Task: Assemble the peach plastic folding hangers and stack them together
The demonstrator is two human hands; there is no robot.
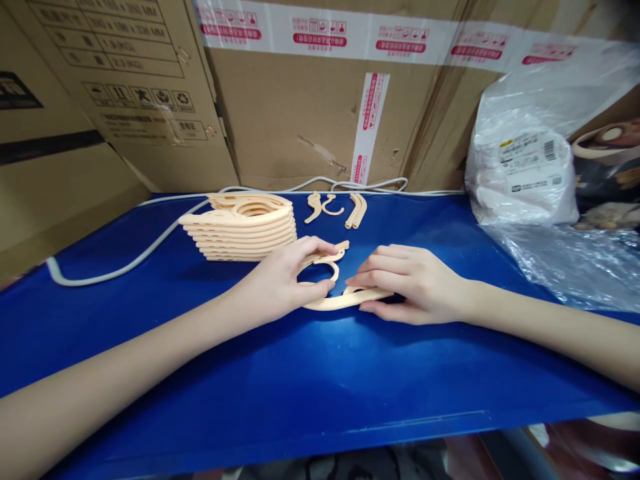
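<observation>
In the head view a cream plastic folding hanger (333, 304) lies low over the blue table, between my two hands. My left hand (287, 277) is closed around its rounded left part, thumb at the near side and fingers over the far side. With fingers and thumb, my right hand (420, 283) pinches the straight arm at the right and hides its end. Just behind my left hand stands a neat stack of similar cream hangers (243, 233). Farther back are a loose cream hook (333, 205), a curved piece (313, 208) and slim curved arms (356, 211).
Cardboard boxes (310, 107) wall off the back and left of the blue table (320, 393). A white cable (120, 270) runs along the left and back edges. Clear plastic bags with a labelled white pack (525, 167) sit at the back right.
</observation>
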